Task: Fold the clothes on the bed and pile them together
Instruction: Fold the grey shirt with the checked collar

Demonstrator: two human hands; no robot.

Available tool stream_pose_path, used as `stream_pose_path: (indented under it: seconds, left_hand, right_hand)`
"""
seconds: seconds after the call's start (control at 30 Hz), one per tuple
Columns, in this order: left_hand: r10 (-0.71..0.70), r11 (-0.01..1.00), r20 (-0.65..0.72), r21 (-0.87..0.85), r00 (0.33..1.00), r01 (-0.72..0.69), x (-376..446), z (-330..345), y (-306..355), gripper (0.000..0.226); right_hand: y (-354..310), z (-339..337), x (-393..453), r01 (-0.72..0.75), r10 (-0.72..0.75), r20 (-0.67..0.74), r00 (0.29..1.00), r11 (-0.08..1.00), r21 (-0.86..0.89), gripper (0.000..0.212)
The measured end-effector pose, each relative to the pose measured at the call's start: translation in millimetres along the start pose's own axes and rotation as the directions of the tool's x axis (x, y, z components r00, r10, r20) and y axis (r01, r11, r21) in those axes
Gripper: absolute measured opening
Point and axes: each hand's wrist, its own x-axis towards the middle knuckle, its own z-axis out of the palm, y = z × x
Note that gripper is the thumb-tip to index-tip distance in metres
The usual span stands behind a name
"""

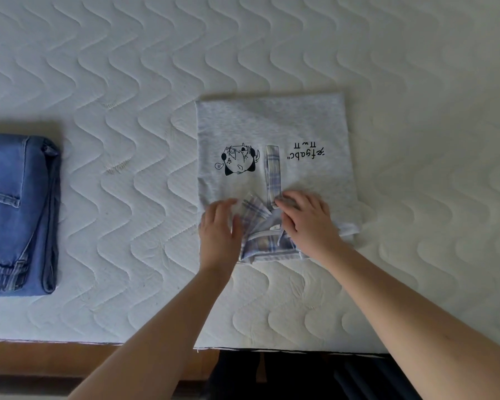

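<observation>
Head view, looking down on a white quilted mattress (156, 140) with a wavy stitched pattern. A folded light-grey polo shirt (272, 125) with a blue-and-white plaid collar (260, 226) and placket lies flat near the front edge of the bed, right of centre, its black cartoon print and lettering upside down to the viewer. The left hand (218, 229) rests palm-down on the shirt's near left corner, fingers (228, 204) spread and flat, gripping nothing. The right hand (306, 217) lies beside the collar, its fingers curled, their tips at the lower end of the plaid placket; whether they pinch it cannot be told. A folded pair of blue denim jeans (15, 215) lies well apart at the left edge of the frame. A brown wooden bed frame (70, 359) shows below the mattress edge.
</observation>
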Motion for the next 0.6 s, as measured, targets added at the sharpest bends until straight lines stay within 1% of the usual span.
stream_pose_path:
  seconds: [0.03,0.07,0.1,0.13,0.2,0.23,0.27,0.3,0.33,0.37,0.43,0.47,0.5,0.53,0.57,0.6]
  left_hand:
    - [-0.132,0.990,0.051,-0.033,0.990,0.134,5.0,-1.6,-1.2,0.032]
    - [-0.224,0.972,0.119,-0.039,0.967,0.230,12.0,-3.0,-2.2,0.035]
    - [-0.269,0.960,0.194,-0.021,0.943,0.278,20.1,-4.4,-2.7,0.036]
    - [-0.269,0.962,0.268,0.021,0.925,0.274,27.6,-5.3,-2.8,0.034]
    - [-0.197,0.980,0.380,0.115,0.904,0.165,38.1,-6.6,-1.1,0.027]
    - [-0.157,0.985,0.413,0.125,0.897,0.115,40.7,-7.3,1.0,0.023]
    - [-0.131,0.990,0.433,0.098,0.892,0.097,42.8,-7.8,3.0,0.019]
    - [-0.127,0.992,0.442,0.042,0.888,0.121,44.3,-8.5,5.3,0.014]
    - [-0.141,0.986,0.447,-0.016,0.883,0.165,44.9,-8.9,6.7,0.010]
    - [-0.155,0.978,0.452,-0.056,0.879,0.201,45.1,-8.7,7.0,0.010]
    - [-0.164,0.973,0.451,-0.071,0.877,0.219,40.9,-9.1,7.1,0.021]
    - [-0.145,0.980,0.416,-0.063,0.898,0.188,36.8,-9.8,6.7,0.027]
    - [-0.091,0.992,0.344,-0.049,0.935,0.115,32.0,-11.8,6.5,0.032]
    - [0.015,1.000,0.244,-0.015,0.970,-0.011,26.6,-12.8,6.5,0.035]
    - [0.155,0.985,0.159,0.051,0.975,-0.165,20.7,-12.9,6.9,0.037]
    - [0.294,0.943,0.119,0.123,0.948,-0.308,16.2,-12.0,8.1,0.040]
  right_hand:
    - [-0.5,1.5,-0.3,-0.013,0.012,-0.011,1.000,1.000,-0.017,0.039]
    - [-1.4,2.4,0.3,-0.037,0.037,-0.018,0.999,0.999,-0.034,0.040]
    - [-2.4,2.8,1.2,-0.067,0.066,-0.012,0.998,0.997,-0.049,0.040]
    - [-3.4,3.3,2.4,-0.092,0.093,0.013,0.996,0.994,-0.060,0.041]
    - [-6.0,3.6,5.9,-0.107,0.111,0.110,0.988,0.993,-0.045,0.045]
    - [-7.0,2.4,7.6,-0.103,0.101,0.159,0.982,0.995,0.004,0.046]
    - [-8.1,0.2,9.2,-0.101,0.084,0.190,0.978,0.991,0.082,0.047]
    - [-8.6,-2.4,10.0,-0.104,0.073,0.181,0.981,0.980,0.167,0.048]
    - [-8.3,-5.0,9.5,-0.113,0.085,0.125,0.988,0.965,0.236,0.048]
    - [-7.0,-8.3,8.0,-0.139,0.133,0.039,0.990,0.948,0.287,0.046]
    - [-4.3,-15.8,0.8,-0.200,0.262,-0.123,0.957,0.906,0.373,0.040]
    - [-3.9,-18.7,-5.7,-0.211,0.297,-0.164,0.941,0.890,0.403,0.037]
    - [-4.0,-20.4,-13.6,-0.203,0.299,-0.187,0.936,0.891,0.407,0.034]
    - [-4.0,-20.9,-22.6,-0.183,0.276,-0.202,0.940,0.906,0.382,0.032]
    - [-3.6,-20.0,-32.2,-0.164,0.245,-0.209,0.947,0.925,0.343,0.032]
    - [-3.1,-18.2,-41.1,-0.150,0.220,-0.211,0.953,0.941,0.303,0.033]
